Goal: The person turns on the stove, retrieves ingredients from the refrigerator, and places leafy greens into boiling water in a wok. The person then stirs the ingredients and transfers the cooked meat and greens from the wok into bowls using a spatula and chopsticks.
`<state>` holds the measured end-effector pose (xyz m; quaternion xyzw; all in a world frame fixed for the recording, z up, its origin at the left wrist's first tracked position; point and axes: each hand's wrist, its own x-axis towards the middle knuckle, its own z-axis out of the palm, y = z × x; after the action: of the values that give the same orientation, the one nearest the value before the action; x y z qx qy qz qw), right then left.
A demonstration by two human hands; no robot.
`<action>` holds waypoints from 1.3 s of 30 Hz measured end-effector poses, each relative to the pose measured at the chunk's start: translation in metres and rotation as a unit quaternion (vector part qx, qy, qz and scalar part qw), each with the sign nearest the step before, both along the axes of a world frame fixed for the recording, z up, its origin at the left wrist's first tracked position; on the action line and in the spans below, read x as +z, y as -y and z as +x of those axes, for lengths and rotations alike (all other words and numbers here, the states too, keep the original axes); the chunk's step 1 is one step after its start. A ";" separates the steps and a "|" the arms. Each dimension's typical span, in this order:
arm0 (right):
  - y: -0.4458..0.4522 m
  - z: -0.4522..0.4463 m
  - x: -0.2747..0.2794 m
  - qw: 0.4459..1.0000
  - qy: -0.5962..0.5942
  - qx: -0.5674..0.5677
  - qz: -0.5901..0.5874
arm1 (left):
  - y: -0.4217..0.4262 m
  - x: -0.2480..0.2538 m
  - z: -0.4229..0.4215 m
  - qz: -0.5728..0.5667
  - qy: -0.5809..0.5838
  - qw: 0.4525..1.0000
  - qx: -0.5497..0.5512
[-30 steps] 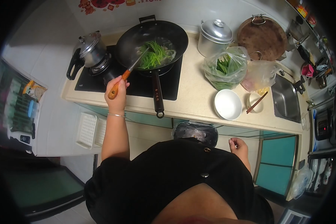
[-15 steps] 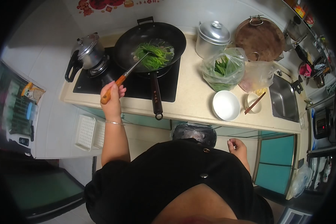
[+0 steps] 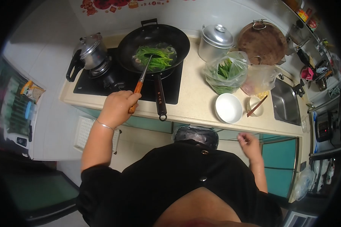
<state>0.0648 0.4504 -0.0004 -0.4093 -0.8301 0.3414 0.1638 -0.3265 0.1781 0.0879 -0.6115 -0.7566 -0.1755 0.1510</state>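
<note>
My left hand point(image 3: 119, 108) is wrapped round the orange-brown wooden handle of a metal spatula point(image 3: 144, 73). The spatula's head sits among long green vegetables point(image 3: 155, 58), which lie with some liquid in the middle of a black wok point(image 3: 129, 41). The wok rests on a black cooktop point(image 3: 130, 89), its long dark handle point(image 3: 160, 96) pointing towards me, just right of my left hand. Away from the counter's front edge, my right hand point(image 3: 250, 146) hangs in the air, fingers loosely curled and slightly apart, with nothing visible in it.
Left of the wok stands a pressure cooker point(image 3: 91, 53). To the right are a lidded pot point(image 3: 216, 43), a plastic bag of greens point(image 3: 227, 72), a white bowl point(image 3: 229, 108), a small cup point(image 3: 257, 108) with a brown stick across it, and a sink point(image 3: 286, 100). A lined bin point(image 3: 196, 135) stands below the counter.
My left hand has come down towards the counter's front edge and slightly right, turning the spatula more upright. The greens have shifted a little. My right hand has moved slightly right and its fingers have loosened.
</note>
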 end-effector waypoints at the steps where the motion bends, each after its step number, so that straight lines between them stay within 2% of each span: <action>1: -0.012 -0.004 0.011 0.999 -0.045 0.007 -0.003 | -0.001 0.002 -0.004 -0.042 -0.062 0.997 -0.016; 2: -0.023 -0.010 0.026 0.996 -0.089 0.014 -0.006 | -0.001 0.007 -0.007 -0.041 -0.061 0.997 -0.018; 4: -0.046 -0.031 0.067 0.990 -0.083 0.049 0.101 | -0.001 0.021 -0.009 -0.015 -0.105 0.993 -0.058; 6: -0.078 -0.059 0.095 0.986 -0.136 0.057 0.079 | 0.004 0.028 -0.008 -0.026 -0.102 0.994 -0.043; 8: -0.132 -0.095 0.101 0.982 -0.162 0.063 0.079 | 0.006 0.032 -0.002 0.060 -0.125 0.990 -0.030; 10: -0.155 -0.142 0.126 0.970 -0.148 0.093 0.167 | 0.008 0.040 0.008 0.085 -0.127 0.988 -0.007; 12: -0.199 -0.187 0.126 0.978 -0.140 0.103 0.116 | 0.007 0.044 0.015 0.107 -0.130 0.986 0.017; 15: -0.253 -0.253 0.116 0.979 -0.085 0.104 0.154 | 0.001 0.046 0.022 0.219 -0.045 0.972 0.072; 16: -0.265 -0.272 0.112 0.981 -0.069 0.101 0.150 | -0.004 0.044 0.024 0.216 -0.049 0.972 0.079; 18: -0.293 -0.311 0.105 0.982 -0.061 0.104 0.146 | -0.013 0.028 0.027 0.339 0.099 0.922 0.157; 19: -0.308 -0.327 0.100 0.975 -0.024 0.095 0.199 | -0.017 0.017 0.027 0.358 0.153 0.900 0.194; 20: -0.317 -0.341 0.098 0.964 0.014 0.085 0.251 | -0.026 0.009 0.028 0.357 0.150 0.900 0.202; 22: -0.331 -0.365 0.093 0.976 0.009 0.076 0.206 | -0.046 -0.003 0.032 0.445 0.303 0.812 0.226; 24: -0.347 -0.385 0.088 0.973 0.033 0.053 0.222 | -0.056 -0.016 0.031 0.456 0.349 0.784 0.235; 27: -0.354 -0.399 0.086 0.976 0.054 0.048 0.203 | -0.060 -0.025 0.032 0.426 0.340 0.798 0.257; 29: -0.359 -0.404 0.082 0.979 0.070 0.046 0.185 | -0.059 -0.023 0.036 0.329 0.221 0.877 0.270; 30: -0.365 -0.408 0.078 0.980 0.086 0.062 0.167 | -0.059 -0.017 0.040 0.329 0.220 0.877 0.272; 32: -0.371 -0.409 0.074 0.980 0.101 0.080 0.150 | -0.063 0.003 0.051 0.311 0.075 0.918 0.236; 36: -0.373 -0.414 0.069 0.979 0.087 0.064 0.175 | -0.060 0.016 0.060 0.360 0.034 0.907 0.216; 39: -0.366 -0.410 0.077 0.975 0.098 0.060 0.193 | -0.061 0.025 0.056 0.330 0.046 0.914 0.234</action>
<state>-0.3455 0.8163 0.0762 -0.3505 -0.9154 0.1426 0.1370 -0.2703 0.2390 0.1124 -0.3238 -0.7833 -0.4028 0.3455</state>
